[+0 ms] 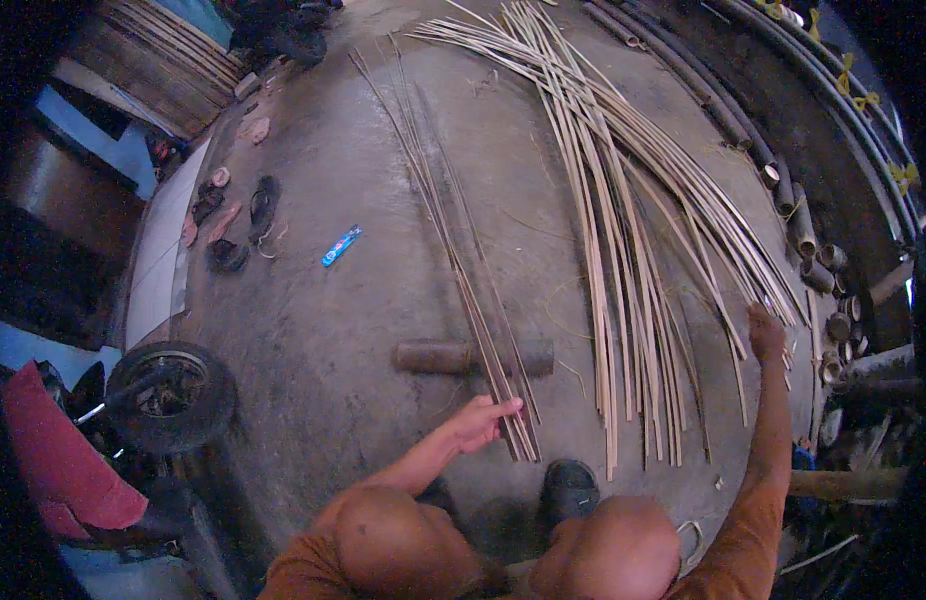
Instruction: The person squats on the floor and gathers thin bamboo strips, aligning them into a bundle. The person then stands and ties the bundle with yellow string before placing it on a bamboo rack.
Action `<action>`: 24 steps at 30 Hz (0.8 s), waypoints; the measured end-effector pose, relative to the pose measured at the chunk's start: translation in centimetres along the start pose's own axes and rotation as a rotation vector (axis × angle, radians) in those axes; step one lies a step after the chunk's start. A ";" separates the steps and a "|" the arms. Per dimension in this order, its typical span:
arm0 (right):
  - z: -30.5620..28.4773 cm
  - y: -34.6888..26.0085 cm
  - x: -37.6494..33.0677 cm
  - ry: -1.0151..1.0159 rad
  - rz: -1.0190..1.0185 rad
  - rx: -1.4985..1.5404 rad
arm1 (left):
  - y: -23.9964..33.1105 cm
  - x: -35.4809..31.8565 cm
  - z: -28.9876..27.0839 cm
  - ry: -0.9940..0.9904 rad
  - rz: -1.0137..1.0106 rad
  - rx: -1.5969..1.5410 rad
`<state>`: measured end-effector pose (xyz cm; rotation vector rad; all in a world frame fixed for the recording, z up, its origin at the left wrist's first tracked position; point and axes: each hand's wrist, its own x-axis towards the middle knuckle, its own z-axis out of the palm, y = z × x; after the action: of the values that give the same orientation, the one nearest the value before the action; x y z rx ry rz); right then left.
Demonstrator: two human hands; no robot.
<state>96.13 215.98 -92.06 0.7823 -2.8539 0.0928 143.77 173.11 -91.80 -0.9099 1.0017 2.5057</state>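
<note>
My left hand (480,424) is closed around the near end of a small bundle of long, thin bamboo strips (447,238). The bundle runs away from me across a short bamboo tube (431,356) lying crosswise on the floor. Off to the right, my right arm stretches out to a large spread of pale bamboo strips (623,270). There my right hand (768,332) has its fingers bent in at the near ends of the outermost strips. How many strips it grips is hidden. My knees and a dark sandal (569,488) show at the bottom.
A motorcycle wheel (171,398) stands at the left, with a red panel (68,450) near it. Footwear (264,207) lies by the doorway, and a blue packet (342,245) is on the concrete floor. Bamboo poles (718,110) and cut tubes line the right side.
</note>
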 end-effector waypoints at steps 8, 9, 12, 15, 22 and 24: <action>-1.0 0.4 4.5 0.036 0.139 -0.348 | -1.7 -0.9 0.6 -0.054 -0.064 -0.040; -1.0 -1.7 4.8 0.092 0.099 -0.460 | -2.0 -1.1 0.6 -0.059 -0.048 -0.046; 2.7 -7.1 2.6 0.303 -0.247 -0.187 | -2.0 0.6 1.8 -0.112 -0.040 -0.032; -0.5 -28.5 -5.0 -0.121 -0.308 0.641 | -2.5 0.2 1.9 -0.033 -0.016 -0.043; -0.8 -41.6 -12.7 -0.572 0.032 1.312 | -1.4 -0.3 2.5 -0.041 -0.051 -0.033; -3.2 -40.3 -11.2 -0.302 0.017 1.228 | -1.4 -1.2 2.0 0.026 -0.069 -0.015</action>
<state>126.66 187.28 -90.56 0.9550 -2.8210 1.9742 144.45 175.51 -90.60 -0.9665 0.9445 2.4535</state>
